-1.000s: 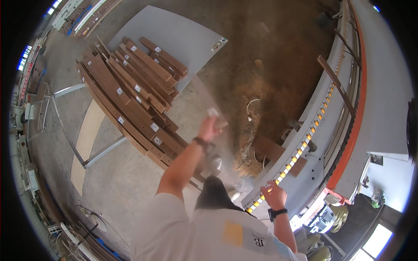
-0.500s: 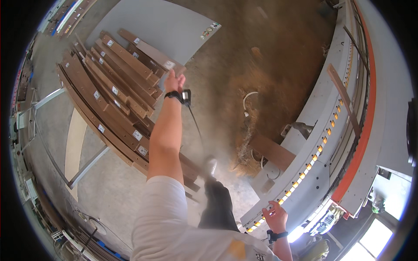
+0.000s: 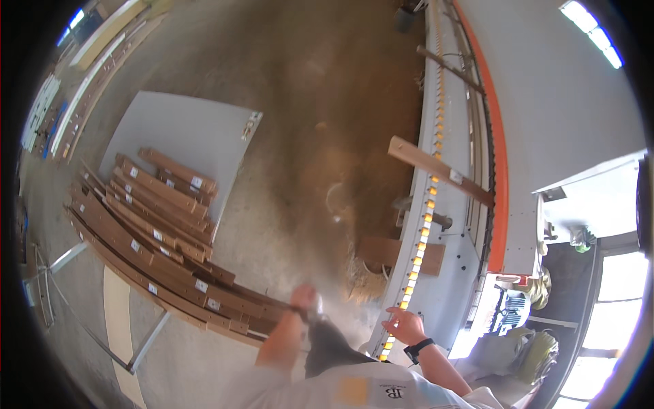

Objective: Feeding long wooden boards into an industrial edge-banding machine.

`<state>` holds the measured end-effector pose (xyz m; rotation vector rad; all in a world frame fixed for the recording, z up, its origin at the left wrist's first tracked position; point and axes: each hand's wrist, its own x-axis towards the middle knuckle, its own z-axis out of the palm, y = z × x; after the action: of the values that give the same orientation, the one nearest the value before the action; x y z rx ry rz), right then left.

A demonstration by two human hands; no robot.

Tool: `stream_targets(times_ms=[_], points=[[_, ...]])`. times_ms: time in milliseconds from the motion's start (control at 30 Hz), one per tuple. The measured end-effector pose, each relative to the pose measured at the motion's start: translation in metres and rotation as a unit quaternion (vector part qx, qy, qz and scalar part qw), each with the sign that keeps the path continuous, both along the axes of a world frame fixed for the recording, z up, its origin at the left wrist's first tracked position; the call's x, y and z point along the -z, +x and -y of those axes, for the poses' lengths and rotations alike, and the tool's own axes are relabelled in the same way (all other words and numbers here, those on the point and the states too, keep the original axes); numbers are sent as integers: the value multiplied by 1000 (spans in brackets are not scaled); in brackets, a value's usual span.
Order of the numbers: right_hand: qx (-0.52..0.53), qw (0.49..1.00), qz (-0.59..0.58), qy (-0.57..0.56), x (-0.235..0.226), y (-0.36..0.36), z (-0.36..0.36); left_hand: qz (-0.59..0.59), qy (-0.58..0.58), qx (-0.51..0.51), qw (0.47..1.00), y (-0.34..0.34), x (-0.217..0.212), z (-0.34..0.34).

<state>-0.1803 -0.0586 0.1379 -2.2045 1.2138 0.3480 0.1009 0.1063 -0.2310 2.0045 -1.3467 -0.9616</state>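
Note:
My left hand (image 3: pixel 304 298) is smeared by motion in front of my body, close to the near ends of the stacked brown boards (image 3: pixel 170 242). Its fingers cannot be made out. Beside the machine's near corner, my right hand (image 3: pixel 406 327) rests at the row of yellow rollers (image 3: pixel 417 262), fingers apart and bent a little, holding nothing. The boards lie in staggered layers on a metal stand, and many carry small white labels. One brown board (image 3: pixel 439 170) lies across the rollers with its end jutting out over the floor.
A long grey machine with an orange strip (image 3: pixel 501 191) runs along the right. Another board (image 3: pixel 449 70) crosses it farther off. A brown panel (image 3: pixel 381 251) sits low by the machine. Beyond the stack lies a large grey sheet (image 3: pixel 184 112). Sawdust (image 3: pixel 364 283) covers some floor.
My left hand has let go of the far board on the stack and come back toward my body. The view has turned to the right. My right hand stays by the rollers.

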Motion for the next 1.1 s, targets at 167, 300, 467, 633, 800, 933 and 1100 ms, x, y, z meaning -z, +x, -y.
stream_targets(times_ms=[167,300,467,633,800,933,1100], points=[[12,998,57,12,0,-16,-6,-350,123,-148,917,-69,-1,-59],[-47,994,97,11,7,-32,-7,-407,236,-256,844,-36,-37,-87],[-3,990,116,82,6,-51,-14,-336,133,-344,867,24,-85,-121],[18,984,161,71,12,-70,-19,-488,75,-470,732,14,-111,-180],[88,969,209,95,31,-96,-17,-86,17,-127,988,-37,-75,-247],[91,954,282,32,23,-118,-15,-284,65,-309,905,-97,-117,-277],[104,944,311,-39,1,-127,0,-418,76,-494,759,-151,-210,-302]])
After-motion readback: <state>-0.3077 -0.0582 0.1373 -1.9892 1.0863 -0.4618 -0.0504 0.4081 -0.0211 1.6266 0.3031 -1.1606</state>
